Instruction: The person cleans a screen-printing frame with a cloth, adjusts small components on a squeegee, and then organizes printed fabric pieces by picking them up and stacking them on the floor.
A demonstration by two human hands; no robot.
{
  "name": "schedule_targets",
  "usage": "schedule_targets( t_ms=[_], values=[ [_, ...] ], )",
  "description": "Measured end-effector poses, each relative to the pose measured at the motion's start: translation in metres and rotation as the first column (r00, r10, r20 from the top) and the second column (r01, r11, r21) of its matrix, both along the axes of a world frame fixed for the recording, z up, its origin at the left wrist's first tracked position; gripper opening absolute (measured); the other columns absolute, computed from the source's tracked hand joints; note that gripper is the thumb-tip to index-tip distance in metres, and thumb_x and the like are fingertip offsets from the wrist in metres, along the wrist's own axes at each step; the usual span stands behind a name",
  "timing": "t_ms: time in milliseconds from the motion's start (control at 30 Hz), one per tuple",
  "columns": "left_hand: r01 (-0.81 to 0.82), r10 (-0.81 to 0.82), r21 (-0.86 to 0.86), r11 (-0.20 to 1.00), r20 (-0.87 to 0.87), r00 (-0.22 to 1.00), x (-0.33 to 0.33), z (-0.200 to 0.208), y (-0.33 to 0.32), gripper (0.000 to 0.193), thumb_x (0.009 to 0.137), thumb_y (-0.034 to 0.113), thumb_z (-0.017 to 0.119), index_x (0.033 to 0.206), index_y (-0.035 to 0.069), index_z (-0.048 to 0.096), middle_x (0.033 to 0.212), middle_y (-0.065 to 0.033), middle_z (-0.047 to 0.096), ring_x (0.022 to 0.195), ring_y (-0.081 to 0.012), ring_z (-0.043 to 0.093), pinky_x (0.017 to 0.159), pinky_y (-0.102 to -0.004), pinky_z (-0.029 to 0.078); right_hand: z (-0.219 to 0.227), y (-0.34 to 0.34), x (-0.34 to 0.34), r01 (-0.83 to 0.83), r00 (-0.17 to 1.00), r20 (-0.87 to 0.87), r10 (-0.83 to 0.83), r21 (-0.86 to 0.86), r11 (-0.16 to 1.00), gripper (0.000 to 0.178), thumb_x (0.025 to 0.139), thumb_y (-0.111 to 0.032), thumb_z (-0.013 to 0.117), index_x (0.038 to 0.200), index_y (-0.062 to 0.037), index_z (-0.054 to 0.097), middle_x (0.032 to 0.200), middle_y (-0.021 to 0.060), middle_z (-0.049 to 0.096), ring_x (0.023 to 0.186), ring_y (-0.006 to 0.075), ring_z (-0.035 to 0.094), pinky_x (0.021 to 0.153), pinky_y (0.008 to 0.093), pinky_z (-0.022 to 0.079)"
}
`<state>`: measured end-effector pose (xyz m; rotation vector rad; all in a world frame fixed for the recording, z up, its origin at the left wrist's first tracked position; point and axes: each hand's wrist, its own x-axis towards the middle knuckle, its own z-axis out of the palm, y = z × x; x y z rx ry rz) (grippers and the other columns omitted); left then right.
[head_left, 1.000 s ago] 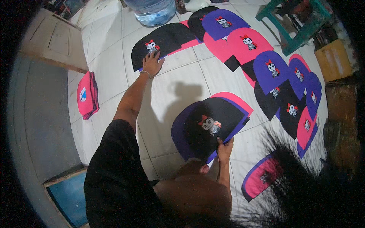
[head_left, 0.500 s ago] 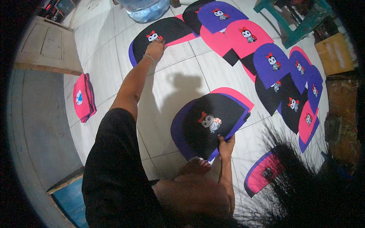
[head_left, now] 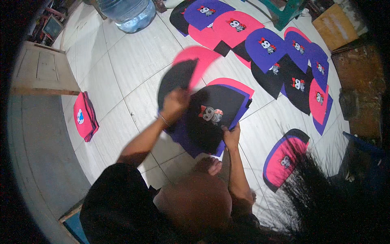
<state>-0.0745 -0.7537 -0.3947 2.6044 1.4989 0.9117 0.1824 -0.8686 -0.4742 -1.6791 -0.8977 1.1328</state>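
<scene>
My left hand (head_left: 175, 106), smeared a little by motion, is closed on a few dome-shaped, felt-like pieces, a black piece (head_left: 172, 79) over a pink piece (head_left: 201, 60). They are raised over the left part of a stack of felt-like pieces (head_left: 233, 97) in black, purple and pink, whose black top piece carries a ladybug picture. The near right edge of that stack is pinched by my right hand (head_left: 231, 137), thumb on top and fingers beneath. A bare foot (head_left: 211, 166) lies just below the stack.
Several pink, purple and black ladybug pieces (head_left: 264, 46) overlap on the tiles at the far right. A smaller pile (head_left: 284, 156) lies nearer, partly behind dark hair. Pink folded pieces (head_left: 84, 116) sit left, by a wooden cabinet (head_left: 46, 67). A water bottle (head_left: 132, 12) stands at the back.
My left hand has picked up the black-topped pieces from the far floor and brought them back over the stack. My right hand keeps its grip on the stack's edge. The view has shifted right.
</scene>
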Motion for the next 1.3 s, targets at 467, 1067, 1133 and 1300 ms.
schedule_targets(
  t_ms=[467, 1067, 1133, 1300],
  values=[
    [-0.115, 0.236, -0.519, 0.847, 0.173, 0.956, 0.054, -0.008, -0.076, 0.043, 0.084, 0.031, 0.068, 0.111, -0.002, 0.058, 0.107, -0.0232, 0.058, 0.103, -0.0411, 0.054, 0.086, -0.0489, 0.046, -0.021, 0.004, 0.001, 0.068, 0.989, -0.137, -0.059, 0.062, 0.996, 0.052, 0.079, 0.005, 0.066, 0.128, 0.0021, 0.048, 0.122, 0.0134, 0.062, 0.111, 0.0234, 0.06, 0.099, 0.0355, 0.044],
    [-0.502, 0.432, -0.626, 0.596, -0.277, 0.858, 0.045, -0.034, -0.062, 0.071, 0.068, 0.04, 0.084, 0.114, -0.001, 0.049, 0.11, -0.0225, 0.056, 0.107, -0.0399, 0.055, 0.087, -0.0499, 0.047, 0.036, 0.082, 0.067, 0.214, 0.833, 0.535, -0.142, -0.075, 0.974, 0.035, 0.084, -0.032, 0.069, 0.088, 0.0024, 0.07, 0.079, 0.023, 0.069, 0.075, 0.0336, 0.069, 0.069, 0.0416, 0.052],
    [-0.482, 0.43, -0.632, 0.607, -0.249, 0.868, 0.044, -0.035, -0.062, 0.072, 0.068, 0.04, 0.084, 0.114, -0.001, 0.048, 0.109, -0.0236, 0.058, 0.105, -0.0403, 0.057, 0.086, -0.0496, 0.048, 0.033, 0.09, 0.073, 0.188, 0.872, 0.468, -0.141, -0.054, 0.981, 0.027, 0.087, -0.026, 0.067, 0.082, 0.0008, 0.069, 0.081, 0.0235, 0.069, 0.078, 0.0349, 0.069, 0.071, 0.0427, 0.052],
    [-0.467, 0.473, -0.756, 0.459, -0.236, 0.849, 0.038, -0.023, -0.058, 0.071, 0.067, 0.036, 0.085, 0.113, -0.004, 0.048, 0.11, -0.0258, 0.062, 0.1, -0.0394, 0.064, 0.085, -0.0491, 0.049, 0.059, 0.103, 0.08, 0.217, 0.853, 0.437, -0.285, 0.199, 0.956, 0.02, 0.089, -0.019, 0.063, 0.092, 0.0003, 0.066, 0.081, 0.0233, 0.069, 0.079, 0.0355, 0.069, 0.072, 0.0419, 0.052]
  ],
)
